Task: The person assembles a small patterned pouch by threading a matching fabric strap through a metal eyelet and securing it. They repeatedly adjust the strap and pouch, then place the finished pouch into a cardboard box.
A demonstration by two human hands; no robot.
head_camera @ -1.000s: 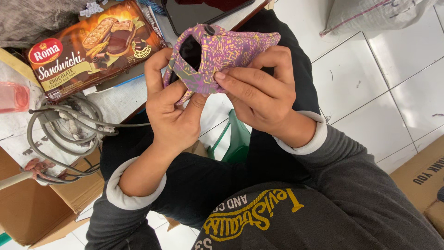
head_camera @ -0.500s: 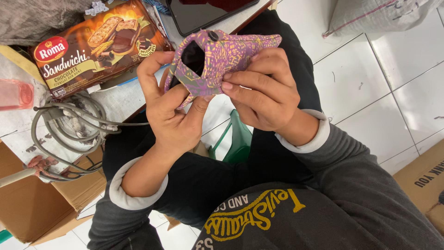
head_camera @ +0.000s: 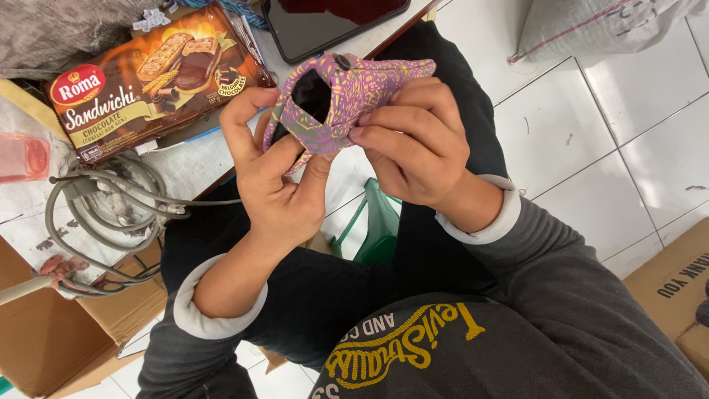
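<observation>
Both hands hold a pouch (head_camera: 347, 92) of purple and yellow patterned cloth in the air over the person's lap, just near the table edge. The left hand (head_camera: 277, 181) grips its left side, thumb and fingers closed around the cloth beside a dark opening that faces the camera; the right hand (head_camera: 413, 144) is closed on the right side, fingers curled over the top. A small dark button sits on the pouch's upper edge. Past the hands lies the table (head_camera: 185, 159), its top pale and worn. On it, at the far left, rests a brown biscuit pack (head_camera: 148, 77), with a dark phone (head_camera: 332, 22) to its right, screen off. A coil of grey cable (head_camera: 111, 214) lies nearer on the left, and a pink translucent container (head_camera: 22, 157) sits at the left edge. Below the table at the near left stands a cardboard box (head_camera: 52, 332). The floor (head_camera: 591, 133) is white tile with grey joints. A green item (head_camera: 380, 229) shows between the legs. Another cardboard box (head_camera: 676, 288) stands at the right, and a pale sack (head_camera: 591, 26) lies at the far right.
</observation>
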